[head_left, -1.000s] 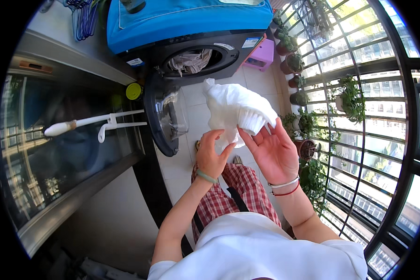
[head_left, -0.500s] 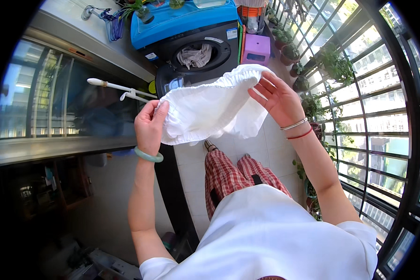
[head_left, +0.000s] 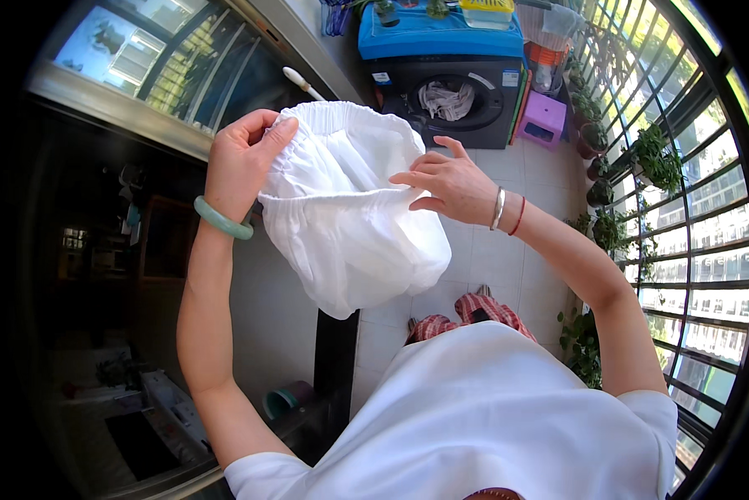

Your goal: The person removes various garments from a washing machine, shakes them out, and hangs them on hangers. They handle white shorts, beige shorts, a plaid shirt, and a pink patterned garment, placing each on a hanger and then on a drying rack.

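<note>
White elasticated cloth item (head_left: pixel 358 246) held up in mid-air between both hands, opening uppermost.
Head view: the item hangs in front of the person, above the tiled floor (head_left: pixel 495 258), well apart from the dark washing machine (head_left: pixel 416 73) beyond. Judged light, soft and limp, unlikely to be fragile; the gathered band (head_left: pixel 329 197) should stretch and gives the surest hold, best taken at opposite sides. Left hand (head_left: pixel 239 162): thumb and fingers closed on the band's left end. Right hand (head_left: pixel 458 190): fingers partly spread at the right rim; whether they pinch cannot be told. Appearance: plain white, thin, puckered along the edge, lower part bagging loosely; no stain visible.
</note>
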Demonstrator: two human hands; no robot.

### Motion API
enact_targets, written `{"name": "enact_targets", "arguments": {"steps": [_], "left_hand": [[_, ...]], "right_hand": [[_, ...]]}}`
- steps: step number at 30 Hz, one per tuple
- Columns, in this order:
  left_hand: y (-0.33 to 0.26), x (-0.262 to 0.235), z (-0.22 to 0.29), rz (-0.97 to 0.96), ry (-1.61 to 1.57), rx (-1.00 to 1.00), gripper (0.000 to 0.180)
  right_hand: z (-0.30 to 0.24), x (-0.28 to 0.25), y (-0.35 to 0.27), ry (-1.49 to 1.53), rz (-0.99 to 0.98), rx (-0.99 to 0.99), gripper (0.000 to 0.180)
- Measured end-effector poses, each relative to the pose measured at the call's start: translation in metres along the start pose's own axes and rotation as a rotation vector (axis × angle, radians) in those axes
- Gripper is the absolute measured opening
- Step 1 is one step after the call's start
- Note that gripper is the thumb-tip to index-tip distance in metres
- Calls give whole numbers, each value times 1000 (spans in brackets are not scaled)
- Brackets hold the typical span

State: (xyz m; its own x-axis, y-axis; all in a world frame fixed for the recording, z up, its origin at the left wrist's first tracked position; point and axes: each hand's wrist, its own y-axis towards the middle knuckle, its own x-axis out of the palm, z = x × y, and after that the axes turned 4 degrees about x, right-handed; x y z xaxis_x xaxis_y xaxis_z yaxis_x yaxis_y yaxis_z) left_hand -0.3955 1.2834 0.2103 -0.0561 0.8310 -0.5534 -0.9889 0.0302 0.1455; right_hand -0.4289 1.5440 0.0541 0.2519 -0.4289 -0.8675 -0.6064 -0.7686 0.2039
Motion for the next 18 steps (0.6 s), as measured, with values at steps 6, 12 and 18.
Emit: {"name": "enact_targets", "arguments": {"steps": [6,12,18], "left_hand": [[-68,-108,-48,311,881,24,25],[-133,-140,-81,158,617,445,45],[-159,-141,-127,-216,-167,-38,35]], "right_hand": [[-48,-4,46,430,137,-233,24],[-128,-17,105,716,54,-135,38],[-183,-28,130,646,122,-154,35]]}}
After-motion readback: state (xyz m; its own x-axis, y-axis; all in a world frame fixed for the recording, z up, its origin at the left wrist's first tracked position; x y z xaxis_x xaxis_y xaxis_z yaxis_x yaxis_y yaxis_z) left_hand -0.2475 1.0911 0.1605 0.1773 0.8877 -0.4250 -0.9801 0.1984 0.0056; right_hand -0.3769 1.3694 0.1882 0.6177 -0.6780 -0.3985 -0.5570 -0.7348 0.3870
